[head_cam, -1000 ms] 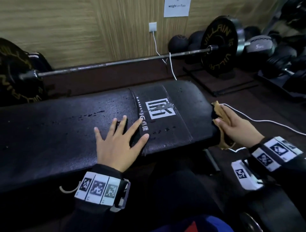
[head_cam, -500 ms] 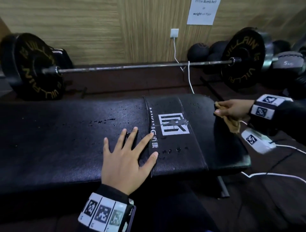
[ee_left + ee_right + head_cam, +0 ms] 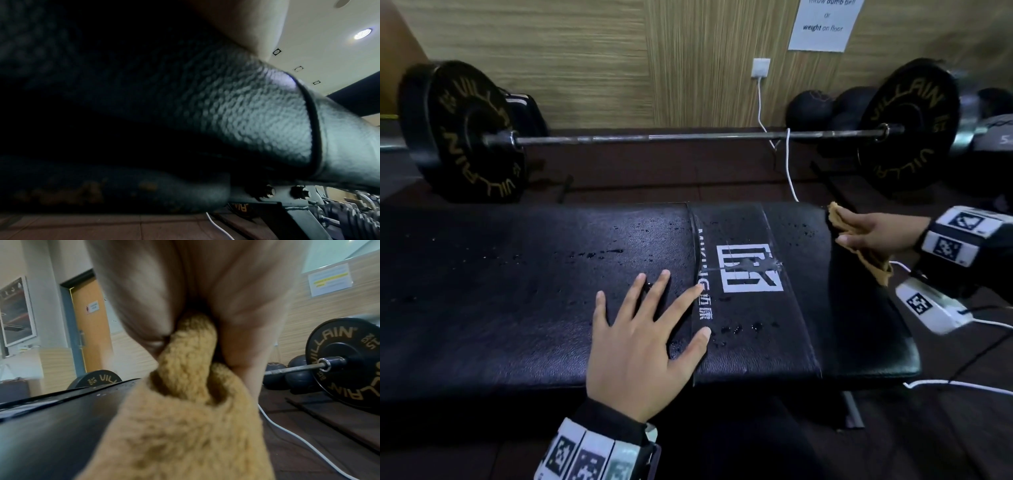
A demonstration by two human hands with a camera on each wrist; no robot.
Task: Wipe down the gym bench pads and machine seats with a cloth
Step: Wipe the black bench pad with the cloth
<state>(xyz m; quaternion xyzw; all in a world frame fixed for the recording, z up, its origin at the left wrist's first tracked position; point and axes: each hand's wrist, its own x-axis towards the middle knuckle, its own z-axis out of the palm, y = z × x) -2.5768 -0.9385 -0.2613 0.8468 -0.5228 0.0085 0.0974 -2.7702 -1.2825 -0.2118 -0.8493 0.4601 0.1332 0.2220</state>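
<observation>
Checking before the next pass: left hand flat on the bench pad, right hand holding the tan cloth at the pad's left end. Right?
Not quite. The right hand holds the tan cloth at the bench pad's right end, as the head view shows. The left hand does lie flat on the pad.

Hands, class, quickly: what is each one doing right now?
Left hand: open, fingers spread, flat on the bench pad.
Right hand: gripping the tan cloth at the pad's right end.

Black bench (image 3: 534,301) pad lies flat, water droplets across top; tan cloth (image 3: 866,253) bunched against its right end.
</observation>
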